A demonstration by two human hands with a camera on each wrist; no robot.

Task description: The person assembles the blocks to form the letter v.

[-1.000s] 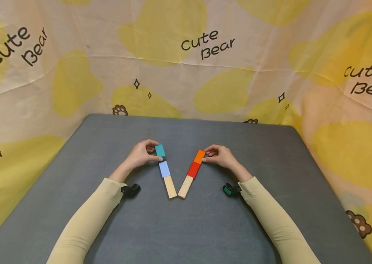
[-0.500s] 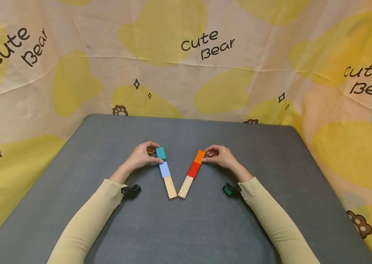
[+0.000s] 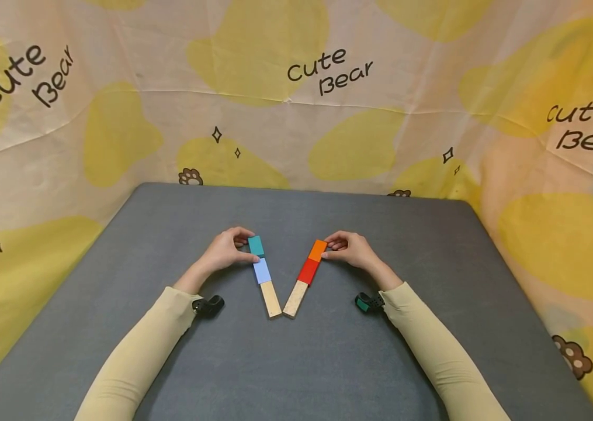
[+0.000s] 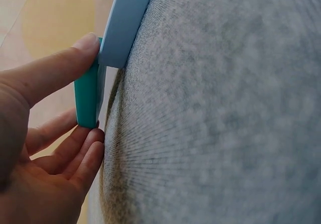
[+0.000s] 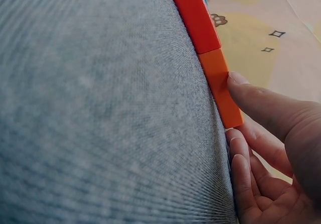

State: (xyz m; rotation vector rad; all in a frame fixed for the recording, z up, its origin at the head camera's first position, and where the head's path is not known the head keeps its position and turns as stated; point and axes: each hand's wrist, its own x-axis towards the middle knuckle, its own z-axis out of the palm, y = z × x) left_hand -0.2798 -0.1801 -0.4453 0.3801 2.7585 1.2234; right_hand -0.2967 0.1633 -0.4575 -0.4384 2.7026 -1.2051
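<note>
Two rows of blocks form a V on the grey tabletop. In the left row are a plain wooden block (image 3: 270, 299), a light blue block (image 3: 262, 271) and a teal block (image 3: 256, 246) at the far end. My left hand (image 3: 225, 248) pinches the teal block between thumb and fingers; in the left wrist view it sits slightly higher off the cloth than the blue block's end. The right row has another wooden block (image 3: 295, 299), a red block (image 3: 309, 271) and an orange block (image 5: 220, 88). My right hand (image 3: 351, 248) holds the orange block's outer side and far end, flush against the red.
The grey table (image 3: 296, 368) stretches around both arms. A patterned yellow and cream curtain (image 3: 254, 70) hangs behind it and along both sides. Dark wrist straps (image 3: 209, 305) sit at both cuffs.
My left hand has brought the teal block slightly nearer, down against the light blue block's end, narrowing the gap. My right hand and its row look still.
</note>
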